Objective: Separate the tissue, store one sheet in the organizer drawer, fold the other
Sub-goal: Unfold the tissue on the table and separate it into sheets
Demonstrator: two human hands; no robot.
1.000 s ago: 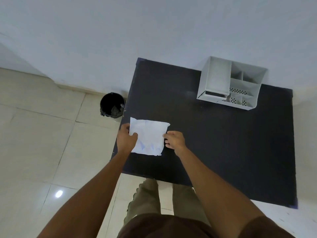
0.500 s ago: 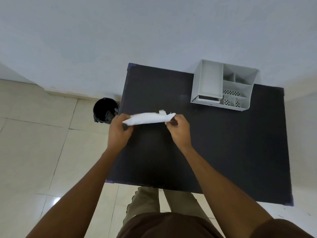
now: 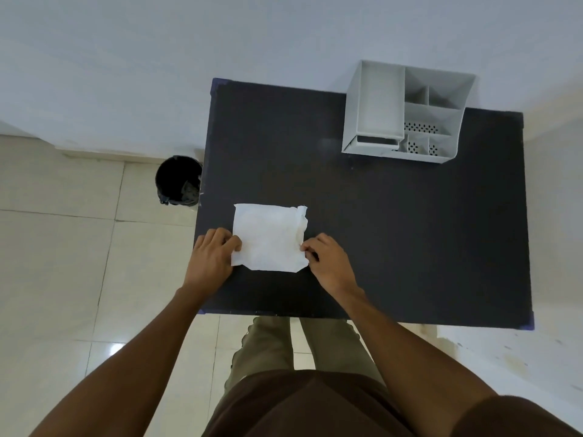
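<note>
A white tissue (image 3: 269,236) lies flat as a rough square on the black table (image 3: 394,231), near its front left part. My left hand (image 3: 209,261) pinches the tissue's near left corner. My right hand (image 3: 328,263) pinches its near right edge with thumb and forefinger. The tissue's right edge is ragged and slightly curled. A grey desk organizer (image 3: 407,111) stands at the back of the table, with a small drawer (image 3: 377,141) low on its front left, which looks shut.
A black waste bin (image 3: 178,180) stands on the tiled floor just left of the table. A white wall runs behind the table. My legs are at the table's front edge.
Half a second ago both hands held the tissue lifted and bunched above the table. Now it lies spread flat, with both hands holding its near corners.
</note>
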